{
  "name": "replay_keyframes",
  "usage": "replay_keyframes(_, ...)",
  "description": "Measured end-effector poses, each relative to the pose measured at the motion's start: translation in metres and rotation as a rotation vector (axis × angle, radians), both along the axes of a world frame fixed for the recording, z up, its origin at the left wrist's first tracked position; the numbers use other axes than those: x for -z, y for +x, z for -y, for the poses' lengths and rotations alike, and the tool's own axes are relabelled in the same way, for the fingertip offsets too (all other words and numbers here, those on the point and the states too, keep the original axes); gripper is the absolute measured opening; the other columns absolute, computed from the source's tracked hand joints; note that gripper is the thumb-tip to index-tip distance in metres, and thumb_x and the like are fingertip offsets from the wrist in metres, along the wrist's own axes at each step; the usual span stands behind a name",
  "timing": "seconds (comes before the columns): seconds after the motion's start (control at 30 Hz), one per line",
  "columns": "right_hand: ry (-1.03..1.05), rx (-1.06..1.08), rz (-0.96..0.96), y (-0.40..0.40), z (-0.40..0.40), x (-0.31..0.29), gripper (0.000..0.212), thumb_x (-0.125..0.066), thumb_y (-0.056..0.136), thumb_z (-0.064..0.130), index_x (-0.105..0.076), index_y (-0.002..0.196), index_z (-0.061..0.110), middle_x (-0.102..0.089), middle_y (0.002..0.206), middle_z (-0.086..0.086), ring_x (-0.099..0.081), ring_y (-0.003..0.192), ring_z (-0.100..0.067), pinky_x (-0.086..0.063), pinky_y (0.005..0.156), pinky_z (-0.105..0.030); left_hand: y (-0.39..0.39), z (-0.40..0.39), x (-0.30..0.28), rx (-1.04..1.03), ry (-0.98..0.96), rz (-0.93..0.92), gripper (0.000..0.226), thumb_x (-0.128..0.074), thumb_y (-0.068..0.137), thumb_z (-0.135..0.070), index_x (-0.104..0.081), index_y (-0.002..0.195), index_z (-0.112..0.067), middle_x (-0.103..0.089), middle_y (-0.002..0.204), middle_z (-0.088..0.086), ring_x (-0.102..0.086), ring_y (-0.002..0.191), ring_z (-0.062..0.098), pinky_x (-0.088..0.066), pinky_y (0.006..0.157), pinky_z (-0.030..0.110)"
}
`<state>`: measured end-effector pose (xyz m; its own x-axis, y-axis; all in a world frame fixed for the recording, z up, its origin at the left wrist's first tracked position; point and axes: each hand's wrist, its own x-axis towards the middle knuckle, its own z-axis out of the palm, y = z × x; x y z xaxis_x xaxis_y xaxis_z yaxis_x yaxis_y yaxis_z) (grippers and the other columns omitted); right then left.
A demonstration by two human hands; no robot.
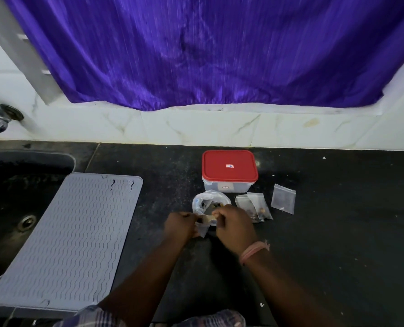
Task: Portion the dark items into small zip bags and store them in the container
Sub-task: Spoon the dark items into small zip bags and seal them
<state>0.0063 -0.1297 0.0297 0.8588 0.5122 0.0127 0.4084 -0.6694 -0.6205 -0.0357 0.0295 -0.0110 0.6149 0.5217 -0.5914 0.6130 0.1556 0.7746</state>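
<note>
on the black speckled stone counter (337, 232), just in front of the person, the left hand (181, 224) and the right hand (235, 224) together hold a small clear plastic zip bag (203, 226), each pinching one side of its top edge with curled fingers, so the mouth is stretched between them. whether the strip is being pulled open or pressed closed i cannot tell, and blur hides what the bag contains. my judgement is that one portion is in hand, mid-task. right behind the hands sits a larger crinkled clear bag (210, 200), its mouth rolled open, with the dark items (211, 205) lying inside as small lumpy pieces. just to its right lie two filled zip bags (255, 206), overlapping, with dark and tan bits at their bottoms, and a further flat zip bag (283, 198) lies apart from them, nearly empty. the clear rectangular plastic container (229, 185) stands behind the supply bag, its glossy red lid (229, 166) still on, so nothing can go in yet. the next move likely calls for a firm, even press along the thin seal, since the film is slippery and limp, then lifting the lid. a grey ribbed silicone mat (73, 234) lies to the left, partly over the dark sink (19, 185).
</note>
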Motion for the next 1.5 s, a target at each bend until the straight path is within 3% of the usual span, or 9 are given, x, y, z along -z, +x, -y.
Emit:
replay_keyframes(0.1,-0.136,-0.214,0.199,-0.013,0.0,0.013,0.036,-0.049,0.083,0.013,-0.069,0.112,0.02,-0.065,0.115,-0.001,-0.062,0.102,-0.02,-0.055,0.087,-0.036,0.0,0.0,-0.003,-0.014,0.029,0.005,0.016,-0.064,0.093,-0.013,-0.077,0.088,-0.005,-0.076,0.076,0.015,-0.072,0.062,0.026,-0.064,0.066,0.043)
replay_keyframes(0.27,-0.09,-0.223,0.372,-0.025,0.003,0.016,0.044,-0.04,0.082,0.019,-0.068,0.116,0.021,-0.064,0.104,0.0,-0.064,0.087,-0.018,-0.057,0.071,-0.031,0.0,-0.004,-0.005,-0.05,0.006,-0.027,0.019,-0.067,0.093,-0.017,-0.073,0.087,0.0,-0.074,0.078,0.019,-0.072,0.063,0.031,-0.064,0.07,0.048)
replay_keyframes(0.5,0.373,0.267,0.136,-0.009,0.017,0.024,0.025,-0.062,0.088,0.002,-0.075,0.103,0.016,-0.07,0.098,0.004,-0.062,0.092,-0.002,-0.048,0.085,-0.015,-0.002,-0.006,-0.005,0.029,0.147,-0.076,0.022,-0.068,0.091,-0.031,-0.074,0.076,-0.015,-0.074,0.079,0.008,-0.072,0.079,0.026,-0.061,0.082,0.039)
replay_keyframes(0.6,0.227,0.351,0.119,0.003,0.022,0.031,0.027,-0.062,0.087,0.002,-0.076,0.106,0.015,-0.071,0.097,-0.002,-0.066,0.091,-0.015,-0.052,0.087,-0.027,-0.002,-0.005,-0.005,0.052,0.189,-0.063,0.025,-0.064,0.094,-0.027,-0.069,0.071,-0.017,-0.07,0.076,0.006,-0.07,0.079,0.023,-0.058,0.076,0.032)
replay_keyframes(0.9,-0.414,-0.025,0.237,0.02,0.001,0.041,0.042,-0.054,0.09,0.011,-0.056,0.132,0.016,-0.061,0.124,-0.008,-0.062,0.107,-0.025,-0.052,0.09,-0.036,0.007,0.015,-0.001,0.251,0.212,-0.03,0.024,-0.067,0.089,-0.025,-0.072,0.069,-0.013,-0.071,0.071,0.006,-0.066,0.07,0.018,-0.048,0.064,0.028)
replay_keyframes(1.07,-0.309,0.146,0.125,0.019,-0.003,0.049,0.03,-0.05,0.093,0.011,-0.063,0.12,0.013,-0.066,0.116,-0.008,-0.065,0.103,-0.023,-0.052,0.088,-0.033,0.015,0.019,-0.01,0.315,0.302,0.001,0.02,-0.066,0.09,-0.024,-0.076,0.095,-0.008,-0.076,0.103,0.012,-0.072,0.093,0.026,-0.05,0.083,0.027)
replay_keyframes(1.17,-0.174,0.284,0.073,0.019,-0.006,0.047,0.022,-0.052,0.093,0.012,-0.071,0.105,0.01,-0.072,0.101,-0.009,-0.067,0.094,-0.024,-0.05,0.083,-0.031,0.021,0.015,-0.001,0.344,0.33,-0.021,0.048,-0.066,0.084,-0.035,-0.067,0.121,-0.004,-0.071,0.122,0.013,-0.072,0.095,0.026,-0.055,0.082,0.031)
replay_keyframes(1.3,-0.112,0.417,-0.002,0.018,-0.013,0.042,0.022,-0.051,0.096,0.017,-0.072,0.101,0.012,-0.072,0.095,-0.006,-0.067,0.092,-0.021,-0.05,0.083,-0.03,0.026,0.016,-0.001,0.398,0.348,-0.05,0.021,-0.066,0.088,-0.029,-0.077,0.091,-0.011,-0.076,0.087,0.004,-0.072,0.086,0.02,-0.055,0.074,0.03)
replay_keyframes(1.5,-0.055,0.547,-0.146,0.03,-0.023,0.036,0.021,-0.055,0.093,0.019,-0.075,0.096,0.013,-0.074,0.094,-0.006,-0.069,0.093,-0.022,-0.054,0.084,-0.031,0.035,0.013,0.004,0.38,0.333,-0.102,0.022,-0.066,0.091,-0.026,-0.076,0.082,-0.009,-0.075,0.086,0.008,-0.071,0.085,0.021,-0.044,0.066,0.024)
